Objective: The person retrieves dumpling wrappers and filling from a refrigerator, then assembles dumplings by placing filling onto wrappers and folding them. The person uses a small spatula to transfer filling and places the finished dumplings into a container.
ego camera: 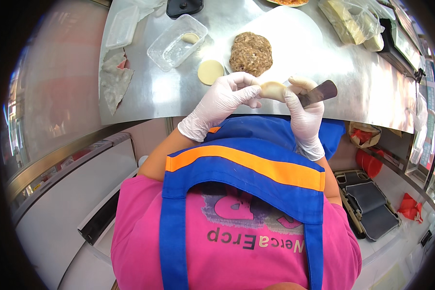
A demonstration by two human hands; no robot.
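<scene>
Both hands wear white disposable gloves. Between them a folded dumpling [273,90] is pinched above the table's near edge. My left hand [235,90] grips its left end with thumb and fingers. My right hand [306,105] holds the other end and also keeps a flat spatula [319,93] in its palm, the dark blade pointing up to the right. Just beyond the dumpling, a mound of minced filling [251,54] sits on a white board [293,30]. Round dough wrappers [210,72] lie in a stack to the left of it.
A clear plastic container [166,54] holds one folded dumpling [190,38]. A lid [123,27] and torn paper [116,79] lie at the left of the steel table [159,98]. Bagged dough wrappers [348,21] and a scale [400,47] stand at the right; a folding chair [369,206] is below.
</scene>
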